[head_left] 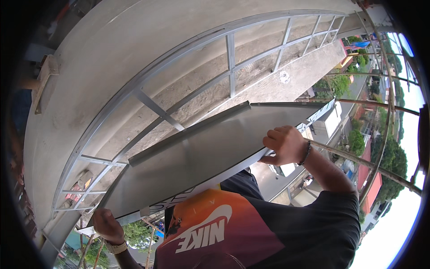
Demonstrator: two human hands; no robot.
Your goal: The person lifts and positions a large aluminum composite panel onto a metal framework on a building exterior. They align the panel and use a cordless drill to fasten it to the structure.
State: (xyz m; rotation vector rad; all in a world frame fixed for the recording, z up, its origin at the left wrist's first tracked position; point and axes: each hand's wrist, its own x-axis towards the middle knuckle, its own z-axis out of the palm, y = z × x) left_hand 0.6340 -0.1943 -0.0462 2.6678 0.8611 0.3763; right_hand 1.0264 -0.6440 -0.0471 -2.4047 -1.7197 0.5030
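Across my chest I hold a long grey sheet-metal panel point(197, 145) with folded-up edges. Its near edge shows a white face with dark printing. My right hand point(286, 145) grips the near edge toward the right end, fingers over the top and thumb below. At the lower left end, my left hand point(109, 227) is closed round the panel's corner; some of its fingers are hidden. Beyond the panel runs a curved silver metal frame point(230, 58) with crossbars, against a concrete wall. The panel overlaps part of this frame in view; whether they touch I cannot tell.
Bamboo scaffold poles point(365, 163) stand at the right, with more poles below my left hand. A wooden block point(46, 83) sits at the wall's left side. A street with parked vehicles point(327, 121), trees and roofs lies far below.
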